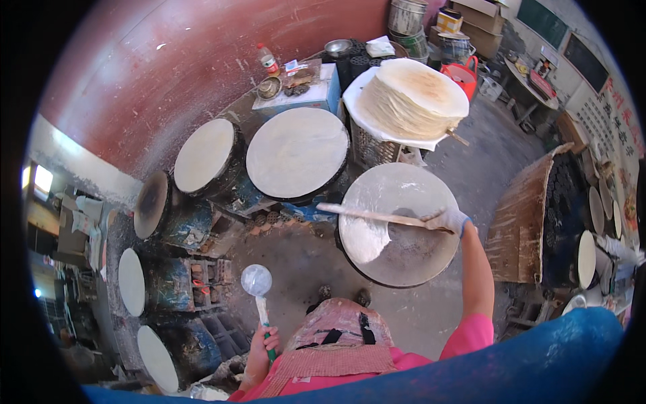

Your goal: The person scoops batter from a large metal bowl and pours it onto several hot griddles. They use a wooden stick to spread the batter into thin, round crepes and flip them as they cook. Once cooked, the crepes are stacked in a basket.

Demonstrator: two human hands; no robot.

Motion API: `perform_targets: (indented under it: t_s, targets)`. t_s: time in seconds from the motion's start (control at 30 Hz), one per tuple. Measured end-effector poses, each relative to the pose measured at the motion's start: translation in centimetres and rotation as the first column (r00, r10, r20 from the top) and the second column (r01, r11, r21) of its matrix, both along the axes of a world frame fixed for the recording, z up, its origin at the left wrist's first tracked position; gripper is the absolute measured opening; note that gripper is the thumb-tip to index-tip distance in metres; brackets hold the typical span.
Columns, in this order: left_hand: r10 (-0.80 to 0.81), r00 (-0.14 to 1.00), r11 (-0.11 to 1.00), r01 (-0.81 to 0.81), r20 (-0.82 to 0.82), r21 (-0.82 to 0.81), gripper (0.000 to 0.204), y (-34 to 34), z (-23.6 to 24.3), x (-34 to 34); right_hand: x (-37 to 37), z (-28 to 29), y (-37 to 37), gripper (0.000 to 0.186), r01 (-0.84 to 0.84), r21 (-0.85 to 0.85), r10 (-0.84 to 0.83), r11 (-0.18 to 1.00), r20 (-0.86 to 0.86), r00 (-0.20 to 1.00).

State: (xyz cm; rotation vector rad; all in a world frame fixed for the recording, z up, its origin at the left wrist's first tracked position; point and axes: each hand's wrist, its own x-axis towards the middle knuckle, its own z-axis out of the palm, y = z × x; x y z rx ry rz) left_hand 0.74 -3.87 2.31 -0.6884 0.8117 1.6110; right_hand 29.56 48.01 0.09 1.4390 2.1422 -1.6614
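The right hand [452, 221], gloved, fingers clenched on a long wooden spreader [377, 215], drags white batter [367, 237] across the nearest round griddle [417, 259]; roughly half remains bare. The left hand [261, 345] grips an emptied ladle [257, 281]. Finished pancakes sit stacked [414, 94] behind

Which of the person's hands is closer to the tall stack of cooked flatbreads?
The right hand. It grips a long wooden stick over the round griddle just below the stack of flatbreads. The left hand holds a ladle much lower, near the person's body.
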Motion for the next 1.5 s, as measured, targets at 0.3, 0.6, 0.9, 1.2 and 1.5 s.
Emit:
perform_targets:
  t_s: [0.3,0.6,0.9,1.2,1.5]
  targets:
    - [-0.164,0.986,0.985,0.164,-0.002,0.058,0.054,-2.4,-1.0,-4.7,19.4,4.0,-15.8,0.027,0.185,-0.046,-0.172,0.982,0.208,0.963]
    - [-0.439,0.894,0.888,0.447,-0.092,0.109,0.057,-3.9,-0.4,-11.1,-3.7,-9.1,-38.6,0.019,0.823,0.322,-0.744,0.467,-0.359,0.563]
    - [-0.464,0.873,0.836,0.488,-0.150,0.251,0.059,-8.4,0.9,-11.4,-3.6,-6.2,-41.6,0.024,0.559,0.688,-0.801,0.464,0.055,0.596]
    - [-0.370,0.913,0.826,0.409,-0.173,0.387,0.059,-9.0,1.1,-9.0,-1.0,-7.1,-38.0,0.024,0.517,0.687,-0.747,0.510,0.056,0.663]
    - [-0.478,0.878,0.800,0.441,-0.013,0.406,0.054,-6.4,-0.6,-7.0,-1.2,-6.1,-37.5,0.021,0.481,0.698,-0.670,0.531,-0.002,0.743]
